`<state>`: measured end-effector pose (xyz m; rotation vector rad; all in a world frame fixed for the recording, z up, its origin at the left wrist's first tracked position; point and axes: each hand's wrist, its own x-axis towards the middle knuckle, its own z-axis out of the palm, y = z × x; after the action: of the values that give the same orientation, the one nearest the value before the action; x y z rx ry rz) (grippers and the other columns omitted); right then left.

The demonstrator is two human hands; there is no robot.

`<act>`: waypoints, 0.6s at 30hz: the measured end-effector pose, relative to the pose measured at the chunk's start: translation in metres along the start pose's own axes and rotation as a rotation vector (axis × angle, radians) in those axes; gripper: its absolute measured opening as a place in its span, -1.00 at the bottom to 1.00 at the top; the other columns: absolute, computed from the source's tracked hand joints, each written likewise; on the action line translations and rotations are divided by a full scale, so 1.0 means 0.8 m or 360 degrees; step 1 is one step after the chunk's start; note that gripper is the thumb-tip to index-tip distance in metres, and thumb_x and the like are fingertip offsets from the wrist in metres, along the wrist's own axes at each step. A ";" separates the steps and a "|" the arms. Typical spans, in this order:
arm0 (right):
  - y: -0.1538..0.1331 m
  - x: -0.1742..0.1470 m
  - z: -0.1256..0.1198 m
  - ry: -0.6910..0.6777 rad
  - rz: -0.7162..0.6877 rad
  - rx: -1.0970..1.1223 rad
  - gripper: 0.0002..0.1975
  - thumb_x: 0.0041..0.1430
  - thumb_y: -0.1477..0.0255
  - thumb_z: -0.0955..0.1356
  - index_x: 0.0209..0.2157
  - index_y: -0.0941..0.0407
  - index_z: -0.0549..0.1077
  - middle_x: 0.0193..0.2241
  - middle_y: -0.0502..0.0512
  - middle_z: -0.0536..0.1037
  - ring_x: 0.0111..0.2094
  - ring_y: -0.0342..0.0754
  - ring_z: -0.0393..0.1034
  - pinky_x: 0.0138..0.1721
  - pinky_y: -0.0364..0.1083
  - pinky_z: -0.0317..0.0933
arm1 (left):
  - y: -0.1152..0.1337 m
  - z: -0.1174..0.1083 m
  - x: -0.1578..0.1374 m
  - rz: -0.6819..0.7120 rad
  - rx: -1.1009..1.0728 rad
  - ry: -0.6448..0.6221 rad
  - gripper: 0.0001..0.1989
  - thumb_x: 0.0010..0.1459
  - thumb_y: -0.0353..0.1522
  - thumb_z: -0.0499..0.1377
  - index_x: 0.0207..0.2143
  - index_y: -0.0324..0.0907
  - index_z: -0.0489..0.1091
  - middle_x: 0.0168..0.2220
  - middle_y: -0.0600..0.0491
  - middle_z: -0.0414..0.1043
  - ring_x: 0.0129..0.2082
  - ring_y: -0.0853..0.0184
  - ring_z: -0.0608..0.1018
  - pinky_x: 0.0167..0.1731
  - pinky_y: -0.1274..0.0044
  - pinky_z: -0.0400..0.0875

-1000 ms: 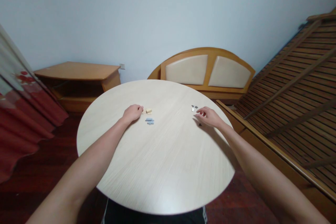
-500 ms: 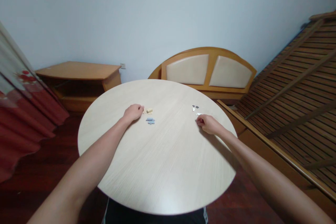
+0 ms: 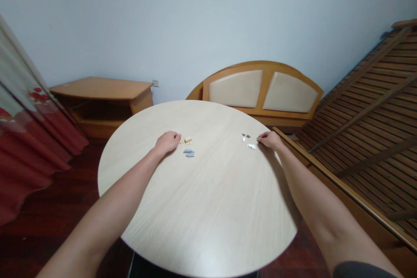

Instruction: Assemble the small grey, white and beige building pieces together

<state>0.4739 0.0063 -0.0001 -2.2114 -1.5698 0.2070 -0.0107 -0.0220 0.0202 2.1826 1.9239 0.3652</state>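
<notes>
My left hand (image 3: pixel 168 142) rests on the round table, curled closed, its fingertips right beside a small pile of tan pieces (image 3: pixel 187 140). Whatever it may hold is hidden. Nearer to me lie several flat grey-blue pieces (image 3: pixel 189 153). Toward the table's right edge, my right hand (image 3: pixel 269 140) has thumb and fingers pinched together; a tiny dark thing seems to show at the tips, too small to name. Just left of it are white pieces (image 3: pixel 251 146), a smaller white piece (image 3: pixel 243 139) and small dark grey pieces (image 3: pixel 248 136).
The pale round table (image 3: pixel 208 208) stands before me. Behind it are a wooden headboard (image 3: pixel 267 66) and a low wooden cabinet (image 3: pixel 104 88) at left. A slatted wooden frame (image 3: pixel 368 126) leans on the right, and a red and white curtain (image 3: pixel 42 139) hangs on the left.
My right hand has moved right and slightly away from me, uncovering the white pieces. My left hand stays beside the tan pieces. The view has shifted a little.
</notes>
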 end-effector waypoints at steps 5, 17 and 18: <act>-0.046 0.023 0.026 -0.0051 0.0085 0.0162 -0.88 -0.03 0.47 0.51 -0.39 0.20 0.64 -0.48 0.12 0.63 -0.47 -0.05 0.49 -0.43 -0.15 0.27 | 0.000 -0.001 -0.001 -0.0004 0.0017 0.0024 -0.52 0.37 -0.18 -0.08 -0.18 -0.20 0.60 -0.05 -0.16 0.60 -0.08 0.15 0.60 -0.20 0.50 0.40; -0.067 -0.014 0.030 -0.0099 -0.0471 0.0035 -0.79 0.17 0.39 0.41 -0.25 0.19 0.66 -0.33 0.20 0.68 -0.34 0.00 0.55 -0.28 -0.12 0.34 | 0.005 -0.005 -0.003 -0.0025 0.0056 -0.0031 -0.51 0.37 -0.18 -0.10 -0.15 -0.19 0.59 -0.01 -0.16 0.59 -0.03 0.12 0.59 -0.18 0.48 0.39; -0.062 -0.024 0.031 -0.0124 -0.0570 0.0014 -0.78 0.19 0.38 0.39 -0.24 0.18 0.66 -0.31 0.20 0.67 -0.32 0.01 0.55 -0.24 -0.12 0.34 | 0.005 -0.005 -0.003 -0.0024 0.0054 -0.0030 -0.51 0.37 -0.18 -0.10 -0.15 -0.19 0.59 -0.02 -0.16 0.59 -0.04 0.12 0.59 -0.18 0.48 0.40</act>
<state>0.4154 0.0086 -0.0037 -1.8928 -1.9682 0.1929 -0.0083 -0.0250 0.0251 2.1831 1.9495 0.3103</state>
